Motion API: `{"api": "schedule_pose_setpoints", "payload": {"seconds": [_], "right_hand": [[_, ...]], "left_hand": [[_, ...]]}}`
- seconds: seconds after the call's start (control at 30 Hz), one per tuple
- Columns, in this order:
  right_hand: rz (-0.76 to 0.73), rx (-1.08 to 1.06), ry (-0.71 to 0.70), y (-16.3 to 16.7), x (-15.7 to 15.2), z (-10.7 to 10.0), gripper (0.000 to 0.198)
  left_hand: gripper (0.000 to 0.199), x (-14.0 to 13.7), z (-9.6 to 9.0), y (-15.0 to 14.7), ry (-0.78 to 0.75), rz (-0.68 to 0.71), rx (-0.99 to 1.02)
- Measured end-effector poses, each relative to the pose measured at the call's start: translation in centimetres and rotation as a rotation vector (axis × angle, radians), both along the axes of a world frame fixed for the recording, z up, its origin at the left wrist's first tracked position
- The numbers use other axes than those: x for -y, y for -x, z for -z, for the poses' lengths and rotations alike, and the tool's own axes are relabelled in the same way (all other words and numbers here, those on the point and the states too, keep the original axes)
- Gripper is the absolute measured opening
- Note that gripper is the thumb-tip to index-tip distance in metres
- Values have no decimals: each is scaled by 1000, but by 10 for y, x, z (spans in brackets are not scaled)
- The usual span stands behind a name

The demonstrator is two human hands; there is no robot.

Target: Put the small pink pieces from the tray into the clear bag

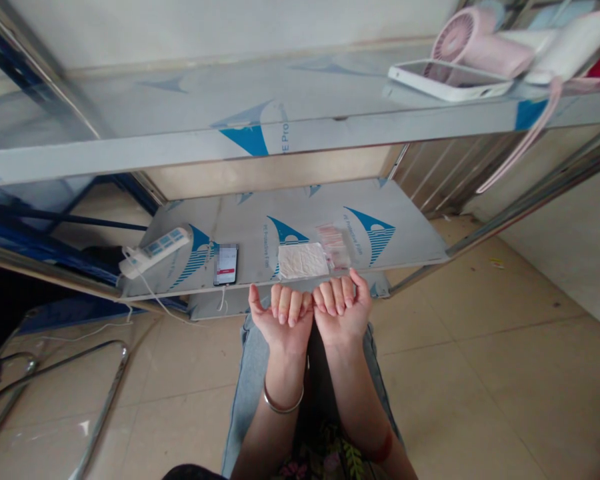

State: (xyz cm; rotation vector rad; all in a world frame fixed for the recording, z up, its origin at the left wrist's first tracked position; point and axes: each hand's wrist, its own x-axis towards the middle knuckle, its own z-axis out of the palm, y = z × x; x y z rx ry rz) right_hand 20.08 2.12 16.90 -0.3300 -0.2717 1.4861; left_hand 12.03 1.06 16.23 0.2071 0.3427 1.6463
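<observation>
My left hand and my right hand are held side by side above my knees, palms turned up. On each hand the fingers curl in over the palm while the thumb sticks outward. I see nothing held in either one. The knuckles of the two hands meet or nearly meet in the middle. Just beyond them, on the lower metal shelf, lie a white folded cloth or tissue and a clear plastic bag with thin pinkish sticks inside.
On the lower shelf's left are a phone with a cable and a white power strip. The upper shelf holds a white-framed device and a pink handheld fan. A metal chair frame stands at left.
</observation>
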Motion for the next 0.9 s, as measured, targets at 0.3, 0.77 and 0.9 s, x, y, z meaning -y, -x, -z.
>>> {"api": "schedule_pose_setpoints", "payload": {"seconds": [0.3, 0.77, 0.9], "right_hand": [[-45, 25, -10, 9, -2, 1, 58], [5, 156, 48, 21, -2, -2, 57], [-5, 591, 59, 34, 2, 7, 26]], "left_hand": [[64, -1, 0, 8, -12, -44, -84], [63, -5, 4, 10, -62, -59, -15], [63, -7, 3, 6, -36, -114, -39]]}}
